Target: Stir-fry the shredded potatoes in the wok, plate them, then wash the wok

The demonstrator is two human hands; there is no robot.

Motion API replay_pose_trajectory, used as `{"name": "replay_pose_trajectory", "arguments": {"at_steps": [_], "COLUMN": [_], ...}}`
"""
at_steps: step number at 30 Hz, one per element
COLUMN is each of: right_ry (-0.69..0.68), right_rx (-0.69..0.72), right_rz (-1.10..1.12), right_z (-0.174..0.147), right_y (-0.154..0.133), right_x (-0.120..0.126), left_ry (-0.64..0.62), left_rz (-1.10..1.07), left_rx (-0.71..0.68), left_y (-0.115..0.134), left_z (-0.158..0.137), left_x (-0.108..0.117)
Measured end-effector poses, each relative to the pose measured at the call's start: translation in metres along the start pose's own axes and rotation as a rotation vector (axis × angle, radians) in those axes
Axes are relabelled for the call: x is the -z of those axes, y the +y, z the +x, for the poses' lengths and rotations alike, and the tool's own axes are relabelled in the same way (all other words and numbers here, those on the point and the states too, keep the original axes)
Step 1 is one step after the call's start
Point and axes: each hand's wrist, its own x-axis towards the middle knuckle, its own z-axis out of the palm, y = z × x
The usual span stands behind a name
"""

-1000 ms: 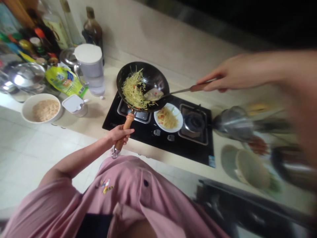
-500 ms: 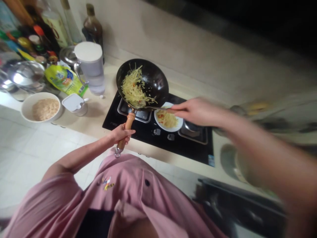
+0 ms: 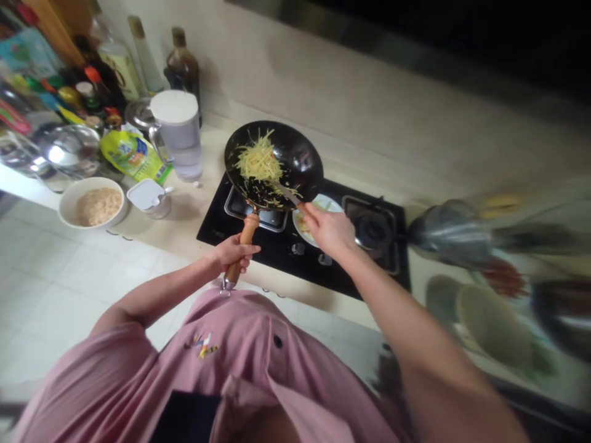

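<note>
Nearest, the silver metal hanging ring (image 3: 225, 287) is seen just beside the pink cloth shirt (image 3: 240, 320); a snag is judged possible if the body is leaned in. The long brown wooden pan handle (image 3: 250, 229) is gripped by the left hand (image 3: 235, 253), fingers wrapped round; were this loosened, the pan might be tipped. The slim metal spatula (image 3: 289, 192) is clasped in the right hand (image 3: 330, 231), fingers closed, over the round white plate (image 3: 325, 202), which could be knocked by a low sweep. Beyond, the deep black metal wok (image 3: 300, 151) is held above the left part of the black glass hob (image 3: 272, 249); burner contact cannot be told. Pale yellow thin shreds (image 3: 259, 161) are heaped inside, left of centre; spillage is considered likely if they are pushed hard toward the rim. Further left, the clear white-lidded pitcher (image 3: 178, 132) might be bumped by a leftward swing.
</note>
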Motion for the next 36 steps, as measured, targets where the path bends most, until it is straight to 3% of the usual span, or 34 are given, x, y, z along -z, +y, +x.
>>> {"name": "replay_pose_trajectory", "arguments": {"at_steps": [10,21,31,36], "right_ry": [0.015,0.141,0.250,0.272], "right_rx": [-0.020,-0.067,-0.191,-0.231], "right_rz": [0.078,0.157,0.177,0.110], "right_z": [-0.018,-0.038,-0.108,-0.146], "right_y": [0.024,0.058,0.091,0.113], "right_x": [0.023,0.041,0.050,0.041], "left_ry": [0.002,-0.007,0.023,0.040], "left_rz": [-0.030,-0.008,-0.001,0.018], "left_rx": [-0.013,-0.026,-0.040,-0.047], "left_y": [0.002,0.003,0.005,0.006], "left_z": [-0.002,-0.003,-0.005,-0.006], "left_x": [-0.001,-0.002,-0.005,-0.008]}}
